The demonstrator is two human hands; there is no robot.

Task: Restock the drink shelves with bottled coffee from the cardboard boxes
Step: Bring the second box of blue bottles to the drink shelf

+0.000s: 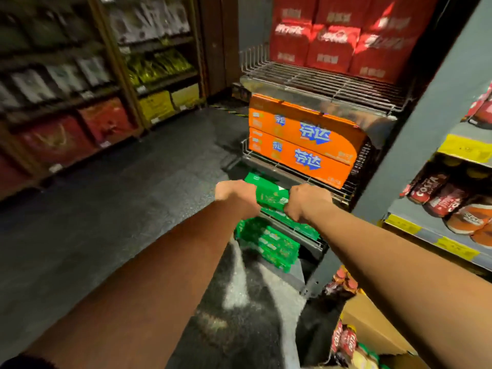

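Observation:
Both arms reach forward to a green drink carton (271, 198) at the low level of a wire rack. My left hand (235, 194) grips its left end and my right hand (306, 202) grips its right end, fingers closed around it. Bottled coffee (426, 189) with red and dark labels lies on the drink shelf at the right. An open cardboard box (372, 323) at the bottom right holds more coffee bottles (346, 342). The fingertips are hidden behind the carton.
More green cartons (269, 243) are stacked below the held one. Orange cartons (303, 145) fill the rack's middle level, red cartons (332, 35) the top. Dark floor (133, 195) stretches left to shelves of boxed goods (80, 102). Yellow price tags (455, 247) line the right shelf edges.

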